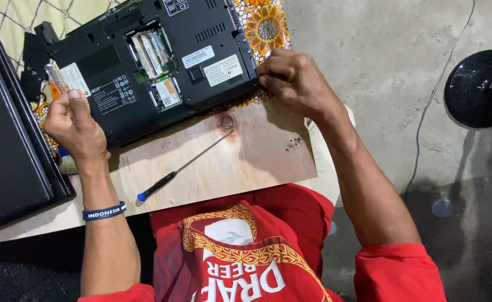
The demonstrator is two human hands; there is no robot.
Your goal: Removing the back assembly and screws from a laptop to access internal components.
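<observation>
the right hand (293, 81) should press the laptop (151, 61) corner firmly while the left hand (74, 126) pinches the clear-handled screwdriver (55, 78) upright.

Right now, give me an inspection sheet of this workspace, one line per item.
Surface: plywood board resting across the lap, flowered cloth at its far end.
Job's things: black laptop lying underside up, memory bay uncovered, sticks showing.
Clutter: slim screwdriver loose on the board; stacked closed laptops at left.
Hands: left hand holds a clear-handled screwdriver; right hand has its fingers on the laptop's near corner.
Cables: thin wire trailing over the concrete floor.
Surroundings: round black object at right.
</observation>
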